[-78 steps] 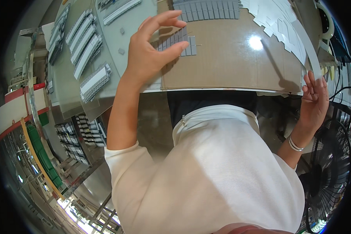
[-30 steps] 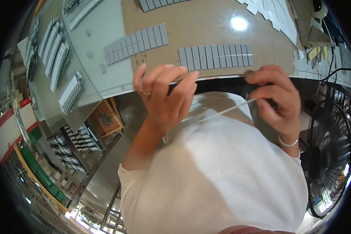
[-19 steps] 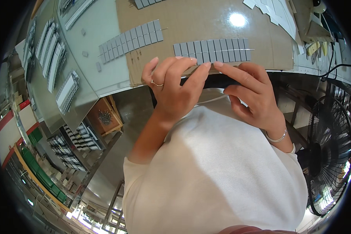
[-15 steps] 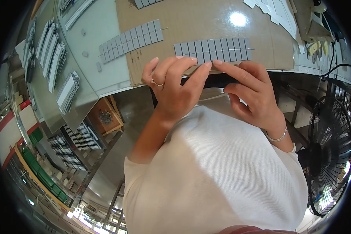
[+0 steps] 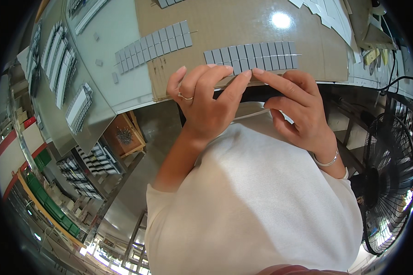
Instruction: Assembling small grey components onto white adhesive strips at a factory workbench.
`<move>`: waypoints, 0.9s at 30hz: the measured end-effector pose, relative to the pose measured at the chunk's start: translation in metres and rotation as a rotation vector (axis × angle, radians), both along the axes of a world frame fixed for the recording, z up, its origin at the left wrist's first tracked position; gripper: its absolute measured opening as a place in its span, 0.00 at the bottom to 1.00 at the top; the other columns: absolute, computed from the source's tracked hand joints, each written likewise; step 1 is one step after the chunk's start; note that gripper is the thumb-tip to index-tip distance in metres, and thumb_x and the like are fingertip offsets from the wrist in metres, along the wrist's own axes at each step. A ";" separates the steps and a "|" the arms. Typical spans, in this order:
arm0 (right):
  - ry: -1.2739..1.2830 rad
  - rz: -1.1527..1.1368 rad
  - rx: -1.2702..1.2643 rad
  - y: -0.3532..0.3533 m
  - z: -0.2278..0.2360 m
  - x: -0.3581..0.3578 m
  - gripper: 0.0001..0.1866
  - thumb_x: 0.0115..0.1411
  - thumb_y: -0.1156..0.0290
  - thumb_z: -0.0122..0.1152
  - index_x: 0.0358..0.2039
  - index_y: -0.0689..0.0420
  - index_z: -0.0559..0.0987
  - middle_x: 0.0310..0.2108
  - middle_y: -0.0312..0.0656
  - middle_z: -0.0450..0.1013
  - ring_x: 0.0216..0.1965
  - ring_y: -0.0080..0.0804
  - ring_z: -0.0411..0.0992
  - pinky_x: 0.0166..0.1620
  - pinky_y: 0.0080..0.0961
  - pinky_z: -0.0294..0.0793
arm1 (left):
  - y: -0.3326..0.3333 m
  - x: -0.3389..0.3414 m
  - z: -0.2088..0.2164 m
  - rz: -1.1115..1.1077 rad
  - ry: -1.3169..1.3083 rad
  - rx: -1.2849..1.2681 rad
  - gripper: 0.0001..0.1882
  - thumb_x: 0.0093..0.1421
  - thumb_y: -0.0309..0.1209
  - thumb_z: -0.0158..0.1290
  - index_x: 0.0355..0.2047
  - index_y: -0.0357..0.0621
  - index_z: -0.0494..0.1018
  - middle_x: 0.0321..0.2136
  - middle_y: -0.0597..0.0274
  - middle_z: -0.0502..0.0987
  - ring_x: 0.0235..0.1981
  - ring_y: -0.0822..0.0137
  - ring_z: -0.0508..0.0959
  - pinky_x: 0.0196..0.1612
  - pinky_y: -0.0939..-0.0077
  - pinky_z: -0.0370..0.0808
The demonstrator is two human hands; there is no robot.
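Note:
A row of narrow grey rectangular pieces [image 5: 251, 57] lies side by side on the brown board, with a thin light wire or rod running across them and sticking out at the right end. My left hand [image 5: 205, 103] is at its near edge, fingers bent and apart, the thumb tip and another fingertip at the lower ends of the middle pieces. From the right, my right hand [image 5: 294, 107] stretches its index finger to that same edge, close to the left thumb tip. Its other fingers are loosely curled, with a gap to the thumb. Neither hand visibly grasps anything.
A second grey row [image 5: 155, 43] lies slanted to the left, and a third shows at the top edge. Small loose grey pieces [image 5: 115, 78] and stacked strips [image 5: 79, 107] are farther left. White sheets [image 5: 326, 18] lie back right. A black fan [image 5: 387, 183] stands at right.
The grey row sits very slightly higher in the view, along with the board. Both hands keep nearly the same pose at its near edge.

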State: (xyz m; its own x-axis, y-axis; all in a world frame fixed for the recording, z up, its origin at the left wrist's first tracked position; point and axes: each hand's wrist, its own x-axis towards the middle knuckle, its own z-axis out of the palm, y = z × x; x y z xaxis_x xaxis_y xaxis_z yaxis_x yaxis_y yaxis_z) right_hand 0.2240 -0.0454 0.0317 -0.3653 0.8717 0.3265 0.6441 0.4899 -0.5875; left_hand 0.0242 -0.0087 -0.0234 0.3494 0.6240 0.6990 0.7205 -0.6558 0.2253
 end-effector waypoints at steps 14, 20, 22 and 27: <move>0.147 0.042 -0.065 -0.002 0.002 0.015 0.10 0.36 0.85 0.60 0.23 0.61 0.75 0.53 0.49 0.73 0.41 0.43 0.71 0.42 0.31 0.72 | -0.008 0.008 0.004 0.001 0.072 -0.080 0.13 0.51 0.29 0.63 0.36 0.67 0.82 0.42 0.74 0.70 0.50 0.67 0.66 0.59 0.57 0.51; 0.151 0.044 -0.078 -0.001 0.002 0.017 0.09 0.37 0.85 0.59 0.23 0.62 0.75 0.53 0.49 0.73 0.41 0.44 0.71 0.42 0.31 0.72 | -0.010 0.015 0.005 0.021 0.096 -0.136 0.12 0.54 0.30 0.61 0.36 0.67 0.82 0.43 0.74 0.70 0.53 0.66 0.64 0.62 0.54 0.47; 0.153 0.045 -0.090 0.000 0.003 0.017 0.09 0.37 0.85 0.59 0.23 0.63 0.75 0.53 0.49 0.73 0.41 0.43 0.71 0.41 0.30 0.73 | -0.010 0.014 0.006 0.021 0.102 -0.144 0.12 0.54 0.31 0.61 0.37 0.67 0.82 0.44 0.74 0.70 0.53 0.66 0.64 0.62 0.54 0.47; 0.158 0.047 -0.107 0.000 0.003 0.017 0.08 0.38 0.85 0.59 0.23 0.63 0.75 0.53 0.48 0.74 0.40 0.43 0.71 0.41 0.30 0.73 | -0.009 0.014 0.005 0.022 0.091 -0.151 0.11 0.54 0.31 0.61 0.37 0.67 0.82 0.44 0.73 0.70 0.53 0.66 0.64 0.62 0.54 0.47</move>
